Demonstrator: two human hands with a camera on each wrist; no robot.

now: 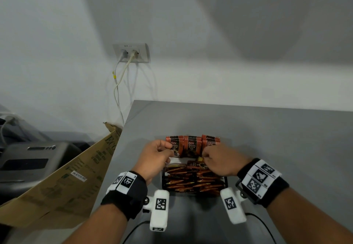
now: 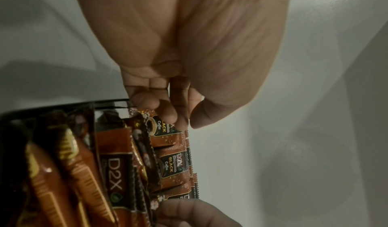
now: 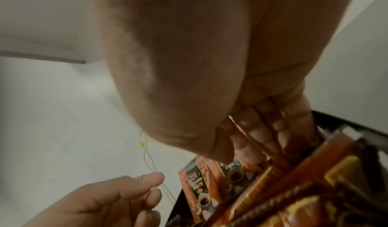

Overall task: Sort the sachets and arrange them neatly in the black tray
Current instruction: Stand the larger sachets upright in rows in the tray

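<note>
A black tray (image 1: 225, 181) sits on the grey table (image 1: 277, 138). Orange stick sachets (image 1: 191, 179) lie crosswise in its near part. Copper D2X Black Coffee sachets (image 1: 192, 144) stand in a row along its far side. My left hand (image 1: 169, 151) is at the row's left end, fingertips and thumb pinching the top of the leftmost D2X sachet (image 2: 166, 136). My right hand (image 1: 204, 155) is at the row's right end. In the right wrist view a thin sachet (image 3: 250, 137) shows edge-on, held between its thumb and fingers (image 3: 258, 131). The tray rim (image 2: 63, 105) shows in the left wrist view.
A brown cardboard box (image 1: 66, 177) leans at the table's left edge, with a grey machine (image 1: 28, 158) beyond it. A wall socket (image 1: 131, 53) drops white cables behind the table's far left corner. Bare grey tabletop lies right of and behind the tray.
</note>
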